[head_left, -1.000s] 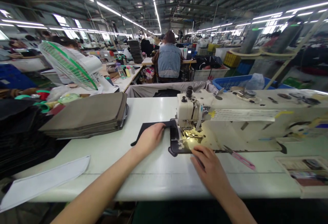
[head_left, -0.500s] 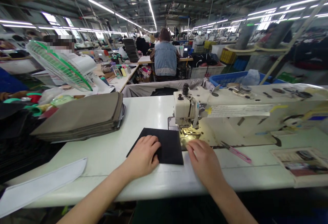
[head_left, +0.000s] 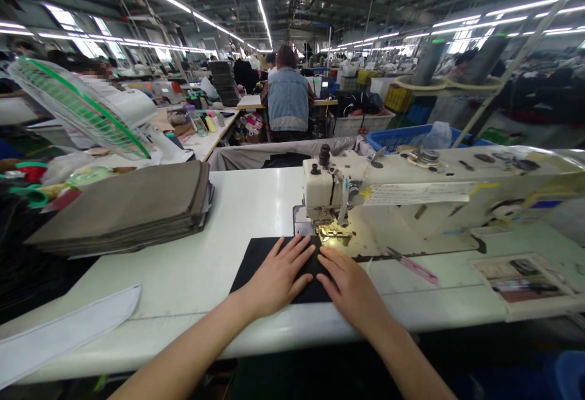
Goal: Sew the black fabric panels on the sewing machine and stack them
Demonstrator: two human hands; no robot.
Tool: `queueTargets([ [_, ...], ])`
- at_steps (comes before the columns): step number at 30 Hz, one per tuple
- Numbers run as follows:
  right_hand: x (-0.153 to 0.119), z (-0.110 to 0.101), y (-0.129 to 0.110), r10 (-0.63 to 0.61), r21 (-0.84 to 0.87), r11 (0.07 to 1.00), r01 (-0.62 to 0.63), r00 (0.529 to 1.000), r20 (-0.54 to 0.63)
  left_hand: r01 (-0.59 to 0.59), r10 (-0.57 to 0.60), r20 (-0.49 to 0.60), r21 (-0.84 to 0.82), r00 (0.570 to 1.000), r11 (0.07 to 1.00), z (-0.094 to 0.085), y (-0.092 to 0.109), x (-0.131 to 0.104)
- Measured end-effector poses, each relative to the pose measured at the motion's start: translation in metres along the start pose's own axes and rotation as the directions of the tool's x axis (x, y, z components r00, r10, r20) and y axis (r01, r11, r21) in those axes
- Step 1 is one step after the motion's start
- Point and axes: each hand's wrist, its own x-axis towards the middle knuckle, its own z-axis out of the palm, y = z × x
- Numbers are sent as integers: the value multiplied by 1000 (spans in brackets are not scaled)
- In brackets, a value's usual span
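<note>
A black fabric panel (head_left: pixel 256 260) lies flat on the white sewing table (head_left: pixel 183 290), just in front of the sewing machine (head_left: pixel 326 189). My left hand (head_left: pixel 281 275) rests on top of the panel with its fingers spread. At the panel's right edge, my right hand (head_left: pixel 345 281) touches the cloth with outstretched fingers, close to the lit needle plate (head_left: pixel 336 233). Both hands lie flat and neither grips the cloth. My palms and fingers cover part of the panel.
Pink-handled thread snips (head_left: pixel 414 266) lie right of my right hand, near a tray of small tools (head_left: pixel 525 281). A stack of grey-brown panels (head_left: pixel 123 205) stands at left, a white strip (head_left: pixel 68 339) before it. Behind are a fan (head_left: pixel 82 110) and a seated person (head_left: pixel 287 98).
My left hand has slid right across the panel and its fingers have spread. My right hand has opened from a pinch onto the panel's right edge. The view has turned slightly.
</note>
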Motion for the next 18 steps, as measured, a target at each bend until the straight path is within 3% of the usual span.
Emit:
queueTargets([
  [8, 10, 2, 0, 17, 12, 1000, -17, 1000, -21, -61, 60, 37, 5, 997, 998, -3, -15, 14],
  [18, 10, 2, 1, 27, 11, 1000, -26, 999, -20, -62, 61, 46, 17, 997, 998, -4, -15, 16],
])
